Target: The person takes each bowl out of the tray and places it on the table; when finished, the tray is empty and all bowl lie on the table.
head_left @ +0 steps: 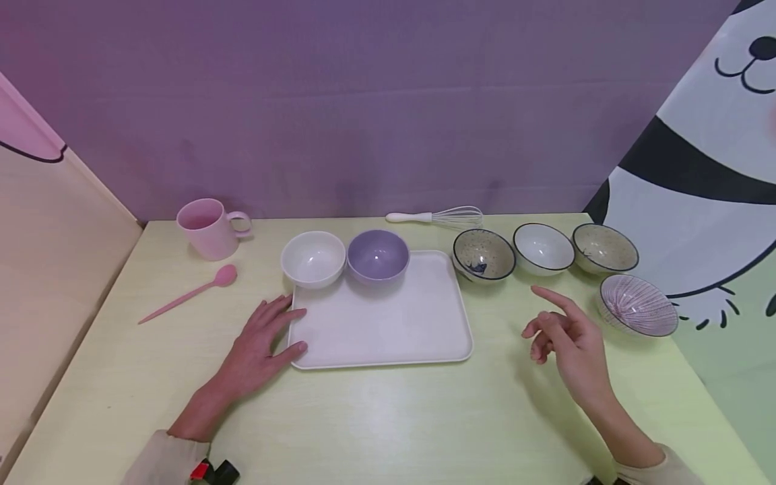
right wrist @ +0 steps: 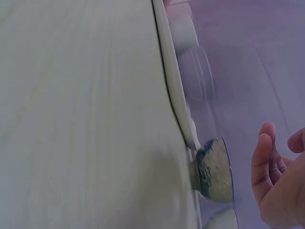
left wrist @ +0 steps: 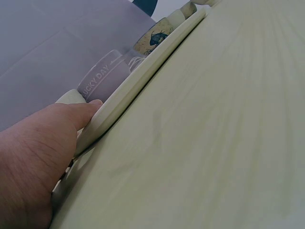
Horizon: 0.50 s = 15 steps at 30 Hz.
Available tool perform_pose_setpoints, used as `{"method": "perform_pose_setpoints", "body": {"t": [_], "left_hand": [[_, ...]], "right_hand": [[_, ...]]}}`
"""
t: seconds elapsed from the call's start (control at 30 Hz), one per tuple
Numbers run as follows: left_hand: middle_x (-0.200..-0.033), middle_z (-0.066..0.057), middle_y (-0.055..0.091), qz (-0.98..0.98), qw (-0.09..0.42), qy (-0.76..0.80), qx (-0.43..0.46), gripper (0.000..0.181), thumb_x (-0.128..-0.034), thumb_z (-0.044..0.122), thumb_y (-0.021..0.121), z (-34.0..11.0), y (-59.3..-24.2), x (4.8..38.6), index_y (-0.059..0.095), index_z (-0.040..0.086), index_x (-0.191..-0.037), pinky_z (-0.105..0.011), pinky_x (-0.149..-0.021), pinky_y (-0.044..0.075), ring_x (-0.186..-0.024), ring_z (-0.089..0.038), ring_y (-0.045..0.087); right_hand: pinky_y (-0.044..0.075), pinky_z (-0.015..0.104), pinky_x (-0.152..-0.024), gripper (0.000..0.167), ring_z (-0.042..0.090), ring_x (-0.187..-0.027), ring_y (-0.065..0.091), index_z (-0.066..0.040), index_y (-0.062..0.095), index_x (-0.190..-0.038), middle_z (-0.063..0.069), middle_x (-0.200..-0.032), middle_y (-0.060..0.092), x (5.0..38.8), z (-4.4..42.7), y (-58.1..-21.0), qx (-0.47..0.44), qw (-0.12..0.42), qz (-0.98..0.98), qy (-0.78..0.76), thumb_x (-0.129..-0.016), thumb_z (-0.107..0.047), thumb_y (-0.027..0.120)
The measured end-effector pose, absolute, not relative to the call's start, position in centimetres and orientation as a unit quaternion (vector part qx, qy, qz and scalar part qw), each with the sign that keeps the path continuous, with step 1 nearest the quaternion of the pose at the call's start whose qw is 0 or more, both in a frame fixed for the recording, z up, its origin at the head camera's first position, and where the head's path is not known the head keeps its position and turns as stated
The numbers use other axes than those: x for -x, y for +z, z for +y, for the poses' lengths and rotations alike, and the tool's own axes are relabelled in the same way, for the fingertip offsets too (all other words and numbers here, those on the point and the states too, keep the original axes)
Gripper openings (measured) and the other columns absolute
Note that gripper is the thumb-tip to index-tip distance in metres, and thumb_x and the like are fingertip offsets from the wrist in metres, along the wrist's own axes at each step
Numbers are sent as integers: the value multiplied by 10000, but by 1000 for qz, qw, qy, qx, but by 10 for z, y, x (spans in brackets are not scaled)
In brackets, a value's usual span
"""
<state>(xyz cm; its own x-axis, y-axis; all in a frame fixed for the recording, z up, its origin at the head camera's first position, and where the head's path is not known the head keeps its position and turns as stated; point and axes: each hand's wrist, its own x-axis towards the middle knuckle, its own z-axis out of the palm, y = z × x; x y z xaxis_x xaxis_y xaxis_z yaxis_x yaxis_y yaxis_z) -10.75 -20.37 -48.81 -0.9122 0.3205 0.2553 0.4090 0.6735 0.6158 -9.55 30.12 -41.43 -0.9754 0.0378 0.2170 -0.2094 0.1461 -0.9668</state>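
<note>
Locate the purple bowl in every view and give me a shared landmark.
Head: the purple bowl is near centre, right of the white bowl.
Left wrist: upper left, its lettering showing.
Right wrist: upper right, below the white bowl.
Landmark: the white tray, visible in all three.

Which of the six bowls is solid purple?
The purple bowl on the tray, just right of the plain white bowl; the rest have white, speckled or striped interiors.

The person's left hand [left wrist: 33,162] has its thumb [left wrist: 88,112] at the rim of a pale tray [left wrist: 128,89]. Just beyond the thumb tip stands a purple bowl [left wrist: 102,76] reading "UCKY DAY"; a white bowl [left wrist: 71,97] peeks out behind the thumb. Farther off sits a speckled bowl [left wrist: 151,39].
</note>
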Motion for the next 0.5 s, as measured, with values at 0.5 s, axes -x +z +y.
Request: {"method": "perform_pose_setpoints", "body": {"t": [0.5], "left_hand": [[-1730,-212,434,-918,37,-348,187,572,-1036,331,778,-204,-489,109,641,88,-1535,-638,-1384,166,-1627,-455,323]], "right_hand": [[564,260,-480,394,187,-557,629,-177,644,-1487,157,-851,734,110,253,-427,-103,-14,-778,619,-1143,-15,542]]}}
